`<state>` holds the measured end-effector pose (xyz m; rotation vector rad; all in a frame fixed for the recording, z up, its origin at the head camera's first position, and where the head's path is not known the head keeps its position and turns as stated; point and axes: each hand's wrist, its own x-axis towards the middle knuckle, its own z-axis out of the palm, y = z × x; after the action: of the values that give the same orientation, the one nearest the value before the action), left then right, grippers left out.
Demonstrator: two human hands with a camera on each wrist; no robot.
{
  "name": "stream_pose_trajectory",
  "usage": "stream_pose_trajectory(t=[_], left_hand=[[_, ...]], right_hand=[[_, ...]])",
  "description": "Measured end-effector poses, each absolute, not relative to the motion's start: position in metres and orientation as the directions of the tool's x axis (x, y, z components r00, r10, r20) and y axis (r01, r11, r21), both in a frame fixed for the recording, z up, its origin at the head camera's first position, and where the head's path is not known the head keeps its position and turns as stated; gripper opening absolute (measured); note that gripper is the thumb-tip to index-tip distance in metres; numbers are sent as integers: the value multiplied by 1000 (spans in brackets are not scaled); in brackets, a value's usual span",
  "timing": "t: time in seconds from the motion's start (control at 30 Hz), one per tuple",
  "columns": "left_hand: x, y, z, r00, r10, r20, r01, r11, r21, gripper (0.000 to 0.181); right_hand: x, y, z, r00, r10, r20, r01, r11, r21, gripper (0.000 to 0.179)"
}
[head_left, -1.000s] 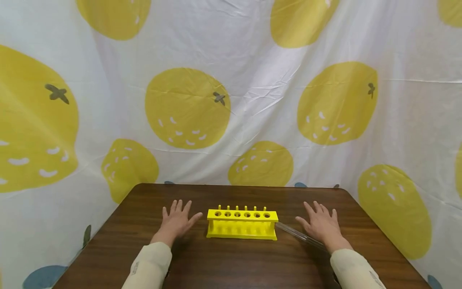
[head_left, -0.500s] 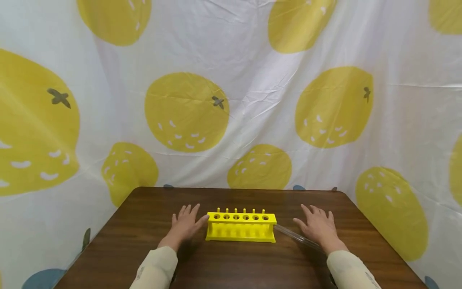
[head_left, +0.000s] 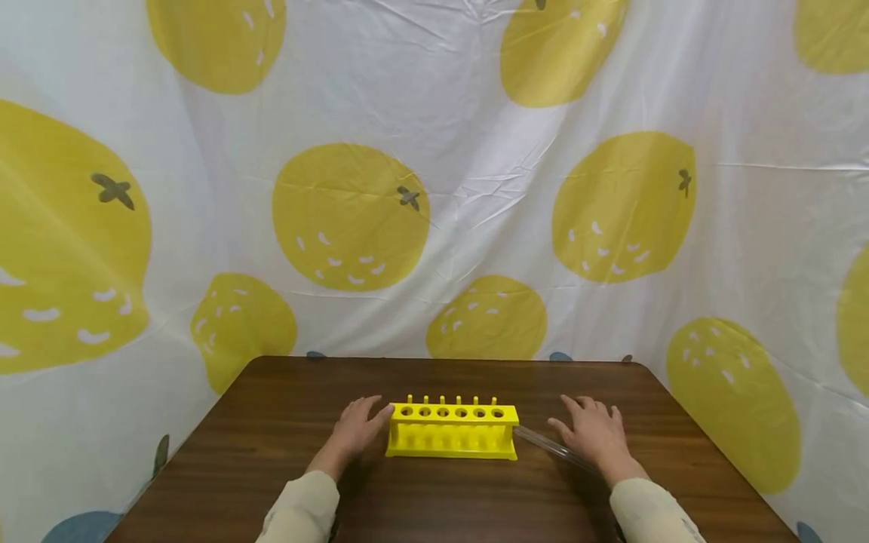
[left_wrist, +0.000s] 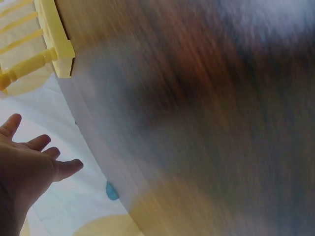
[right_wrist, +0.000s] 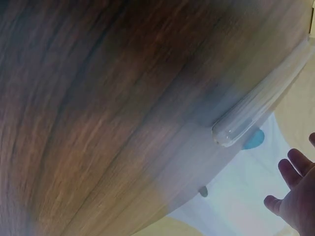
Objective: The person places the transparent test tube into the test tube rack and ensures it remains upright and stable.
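A yellow test tube rack (head_left: 453, 421) stands on the brown table, its row of round holes facing up and a row of pegs behind. My left hand (head_left: 353, 430) is at the rack's left end, thumb by its top corner; whether they touch I cannot tell. In the left wrist view the fingers of that hand (left_wrist: 27, 167) are spread, below the rack's end (left_wrist: 59, 46). A clear test tube (head_left: 553, 445) lies slanted at the rack's right. Over its near part hovers my right hand (head_left: 597, 430), fingers loosely spread, holding nothing. The tube's rounded end (right_wrist: 226, 135) shows in the right wrist view.
The dark wood table (head_left: 434, 498) has rounded far corners. Behind it and at both sides hangs a white curtain (head_left: 475, 226) printed with large yellow lemons.
My left hand has moved right, up to the rack's left end. My right hand has shifted slightly left, its fingers bending a little. The head view has tilted up slightly.
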<state>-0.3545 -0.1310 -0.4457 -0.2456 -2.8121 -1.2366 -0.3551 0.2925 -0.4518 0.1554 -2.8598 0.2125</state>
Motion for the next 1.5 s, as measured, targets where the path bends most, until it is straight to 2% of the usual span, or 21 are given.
stream_pose_trajectory(t=[0.23,0.43,0.73,1.23,1.5], left_hand=[[-355,-125,-450,-984,124,128,176,557,812,52],[-354,-118,-451,-992,101,75,116,502,857,50],[-352,-111,-452,-997,72,9,35,368,929,51],[-351,-109,-454,-999,51,11,28,345,938,48],[-350,-111,-453,-999,53,3,22,343,939,48]], right_hand=[[-354,286,-454,-967,-103,235,-136,982,-130,59],[-355,281,-457,-972,-117,202,-145,981,-131,54],[-352,273,-463,-968,-165,186,-183,980,-81,37],[-349,265,-469,-948,-208,239,-218,976,-16,14],[-349,270,-459,-936,-151,319,-183,981,-71,13]])
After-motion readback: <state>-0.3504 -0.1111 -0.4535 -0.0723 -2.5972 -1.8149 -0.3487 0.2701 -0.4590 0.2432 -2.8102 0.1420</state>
